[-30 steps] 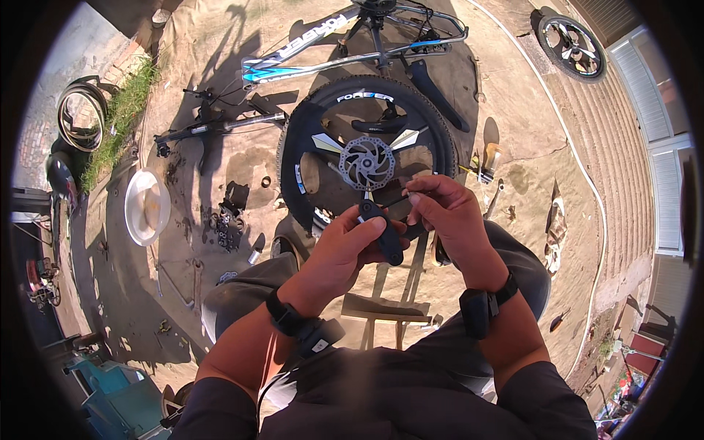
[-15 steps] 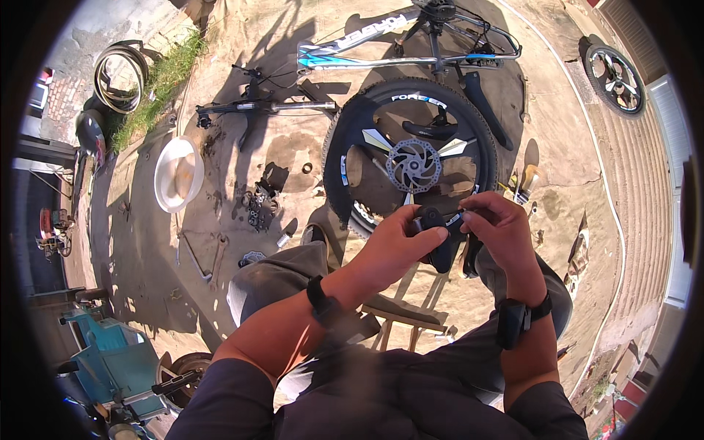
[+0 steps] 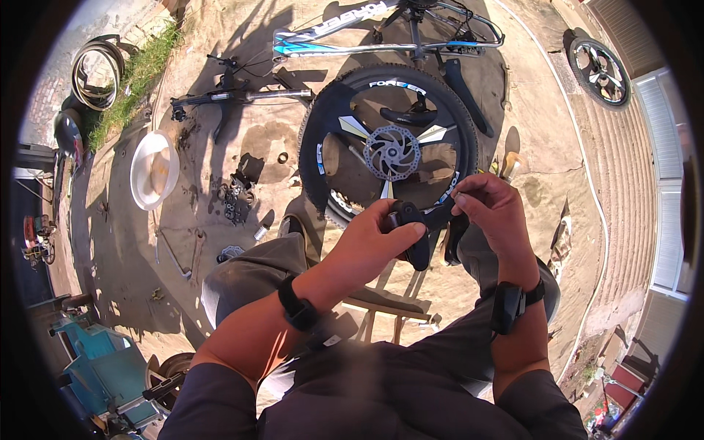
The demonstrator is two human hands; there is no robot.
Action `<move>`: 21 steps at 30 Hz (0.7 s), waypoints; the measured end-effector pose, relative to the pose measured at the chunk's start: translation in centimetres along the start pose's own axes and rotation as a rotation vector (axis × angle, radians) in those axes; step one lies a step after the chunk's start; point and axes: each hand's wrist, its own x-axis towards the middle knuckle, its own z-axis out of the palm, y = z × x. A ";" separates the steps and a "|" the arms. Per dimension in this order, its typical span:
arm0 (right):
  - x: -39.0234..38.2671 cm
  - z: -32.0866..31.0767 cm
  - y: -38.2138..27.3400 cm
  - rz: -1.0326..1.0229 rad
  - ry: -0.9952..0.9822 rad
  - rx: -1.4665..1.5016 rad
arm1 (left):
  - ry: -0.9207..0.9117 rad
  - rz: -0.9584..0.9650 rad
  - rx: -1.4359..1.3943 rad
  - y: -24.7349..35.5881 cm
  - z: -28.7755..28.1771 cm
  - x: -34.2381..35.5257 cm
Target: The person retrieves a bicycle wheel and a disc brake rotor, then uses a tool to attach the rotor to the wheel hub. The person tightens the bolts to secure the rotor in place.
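Note:
My left hand point(image 3: 370, 238) is wrapped around a dark, elongated bicycle part point(image 3: 417, 254) with a rounded knob at its top, held above my lap. To its right, my right hand point(image 3: 495, 209) is raised with thumb and forefinger pinched; whatever sits between the tips is too small to make out. A gap separates the two hands. Just beyond them a bicycle wheel point(image 3: 314, 136) lies flat, its silver brake disc point(image 3: 392, 152) facing up. A black, curved piece point(image 3: 408, 116) rests across the wheel.
A white and blue bicycle frame point(image 3: 323, 45) lies beyond the wheel, a fork point(image 3: 268, 94) left of it. Farther left are a white basin point(image 3: 137, 176), small metal parts point(image 3: 236, 198) and a wrench point(image 3: 196, 253). A wooden stool point(image 3: 389, 308) is beneath me; another wheel point(image 3: 599, 72) lies far right.
My right hand has drawn away from the dark part, widening the gap between the hands. The left hand keeps its grip. The whole view has shifted slightly, with surroundings sliding left.

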 end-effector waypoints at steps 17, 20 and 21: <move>-0.2 1.0 0.0 0.028 -0.131 0.157 | -0.029 0.035 -0.094 0.0 -0.1 -0.1; -0.2 1.0 0.0 0.021 -0.131 0.128 | -0.035 0.034 -0.143 0.0 0.0 -0.1; -0.2 0.9 0.0 0.017 -0.130 0.112 | -0.037 0.034 -0.168 0.0 0.1 -0.1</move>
